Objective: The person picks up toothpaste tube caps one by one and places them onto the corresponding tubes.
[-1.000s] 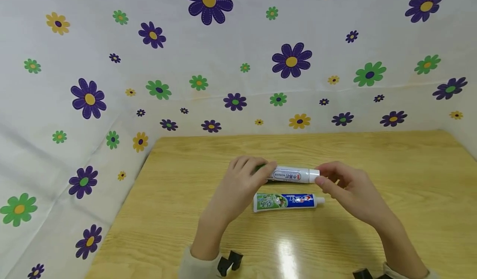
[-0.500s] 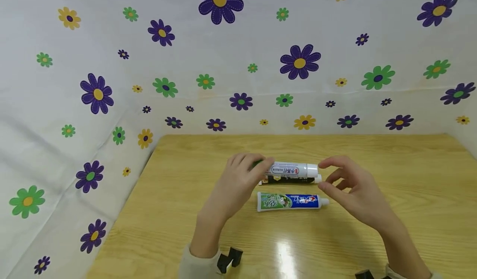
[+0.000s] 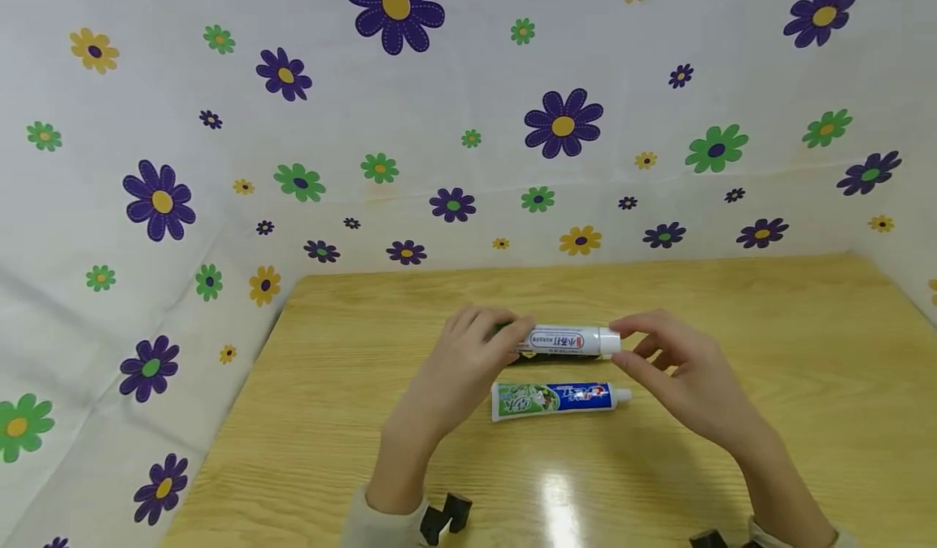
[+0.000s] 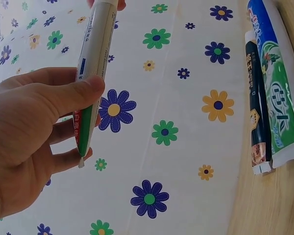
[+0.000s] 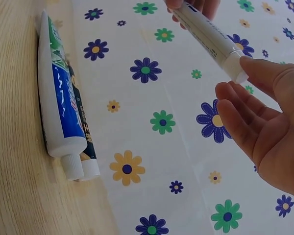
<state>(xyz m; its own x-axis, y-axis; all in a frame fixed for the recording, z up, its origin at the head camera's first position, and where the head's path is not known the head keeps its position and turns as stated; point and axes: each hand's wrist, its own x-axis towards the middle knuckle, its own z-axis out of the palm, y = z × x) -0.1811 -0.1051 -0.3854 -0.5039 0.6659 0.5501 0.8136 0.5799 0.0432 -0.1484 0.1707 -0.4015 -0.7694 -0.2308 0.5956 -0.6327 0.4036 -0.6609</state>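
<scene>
My left hand (image 3: 468, 361) grips the flat tail end of a white toothpaste tube (image 3: 560, 340), raised off the table. In the left wrist view, the tube's (image 4: 95, 44) tail shows green and red between thumb and fingers. At its other end, my right hand (image 3: 688, 369) pinches the white cap (image 3: 610, 341) between thumb and index finger; in the right wrist view the thumb lies on the cap (image 5: 235, 67) and the other fingers are spread below. A black toothpaste tube (image 4: 257, 103) lies on the table, mostly hidden by the white one in the head view.
A blue and green toothpaste tube (image 3: 554, 400) lies on the wooden table (image 3: 329, 418), nearer the person than the black one. A white flower-printed cloth (image 3: 454, 60) hangs behind the table and at its sides.
Half a second ago my right fingers were spread apart from the cap; now they are back on it. The left hand keeps its grip on the white tube. The head view shifts slightly.
</scene>
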